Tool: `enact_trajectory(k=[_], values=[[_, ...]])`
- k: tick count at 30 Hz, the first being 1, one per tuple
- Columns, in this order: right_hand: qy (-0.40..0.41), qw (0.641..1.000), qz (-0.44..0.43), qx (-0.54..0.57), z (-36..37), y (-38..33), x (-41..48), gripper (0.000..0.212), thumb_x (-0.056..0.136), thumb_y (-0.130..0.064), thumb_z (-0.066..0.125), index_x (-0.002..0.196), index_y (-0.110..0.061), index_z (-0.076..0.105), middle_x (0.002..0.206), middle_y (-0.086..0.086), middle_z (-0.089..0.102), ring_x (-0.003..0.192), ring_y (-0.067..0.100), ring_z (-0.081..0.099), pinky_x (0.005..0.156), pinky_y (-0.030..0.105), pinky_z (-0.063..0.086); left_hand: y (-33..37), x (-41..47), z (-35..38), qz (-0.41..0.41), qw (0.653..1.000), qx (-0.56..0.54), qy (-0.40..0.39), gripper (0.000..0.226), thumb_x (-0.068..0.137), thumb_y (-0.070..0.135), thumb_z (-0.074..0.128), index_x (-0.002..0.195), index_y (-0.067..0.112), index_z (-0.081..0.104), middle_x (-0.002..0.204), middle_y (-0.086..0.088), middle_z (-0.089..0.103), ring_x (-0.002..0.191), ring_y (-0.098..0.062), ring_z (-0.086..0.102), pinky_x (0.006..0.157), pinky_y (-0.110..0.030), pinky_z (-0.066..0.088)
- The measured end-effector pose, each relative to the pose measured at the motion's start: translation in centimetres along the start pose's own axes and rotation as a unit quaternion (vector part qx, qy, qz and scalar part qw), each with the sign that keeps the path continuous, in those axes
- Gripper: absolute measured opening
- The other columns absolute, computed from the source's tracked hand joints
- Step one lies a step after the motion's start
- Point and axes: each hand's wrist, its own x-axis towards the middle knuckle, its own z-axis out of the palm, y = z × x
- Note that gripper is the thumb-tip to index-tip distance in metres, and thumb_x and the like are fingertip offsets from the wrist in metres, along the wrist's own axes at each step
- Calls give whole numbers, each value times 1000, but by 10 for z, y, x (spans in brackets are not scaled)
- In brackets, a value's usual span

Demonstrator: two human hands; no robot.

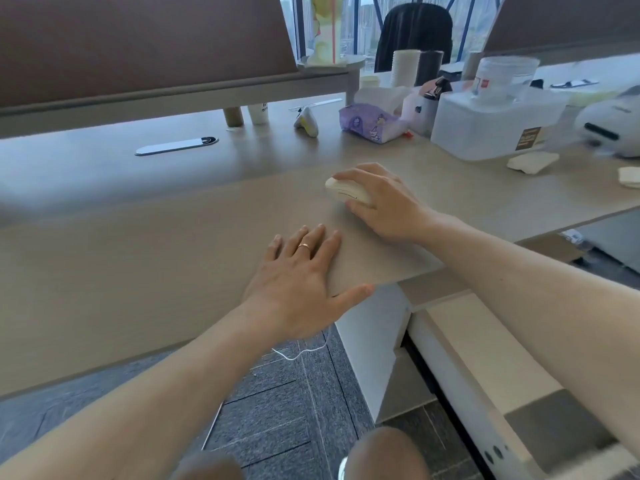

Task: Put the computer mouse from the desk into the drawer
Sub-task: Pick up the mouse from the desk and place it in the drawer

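Nearest the desk's [138, 271] front edge, the left hand [298, 289] lies flat on the wood, fingers spread, holding nothing, a ring [304, 245] on one finger. Just beyond it on the desk, the right hand [384, 206] cups the white computer mouse [346, 190], fingers curled over its far side and thumb against its near side; the mouse's front pokes out left of the fingertips. Farther back on the desk stand a purple tissue pack [370, 123] and a white box [491, 126].
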Motion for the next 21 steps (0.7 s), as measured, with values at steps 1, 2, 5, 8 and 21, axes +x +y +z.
enact_trajectory(k=[1,2,5,8,21], values=[[4,1000,-1,-5,-9,2,-10,48,90,-20,63,137,-23,58,136,9,53,124,24,52,97,11,24,0,0,0,1,1000,0,1,105,76,94,12,162,33,6,172,4,5,157,-14,-3,126,-47,0],[7,1000,0,-9,-20,5,-21,47,91,-20,64,137,-23,58,137,8,52,124,23,51,96,11,23,1,0,0,0,1000,0,3,105,76,94,12,161,33,7,172,4,5,157,-14,-2,126,-47,0],[28,999,8,-25,-49,16,-56,45,92,-22,63,137,-23,58,138,6,51,124,21,50,96,11,23,3,-1,-1,-3,1000,1,3,105,76,95,12,161,34,8,172,4,7,157,-16,1,126,-47,1],[45,997,33,-45,-78,30,-98,45,93,-24,63,137,-25,58,139,3,50,125,19,48,100,15,24,4,-2,-1,-6,1000,3,4,107,74,96,10,161,34,8,172,3,8,157,-18,4,126,-46,2],[97,977,174,-78,-148,68,-262,51,85,-32,71,135,-33,58,138,-1,51,124,19,49,105,40,39,71,-17,13,208,973,-6,98,75,91,67,44,151,22,42,157,-4,45,143,-24,42,115,-39,32]])
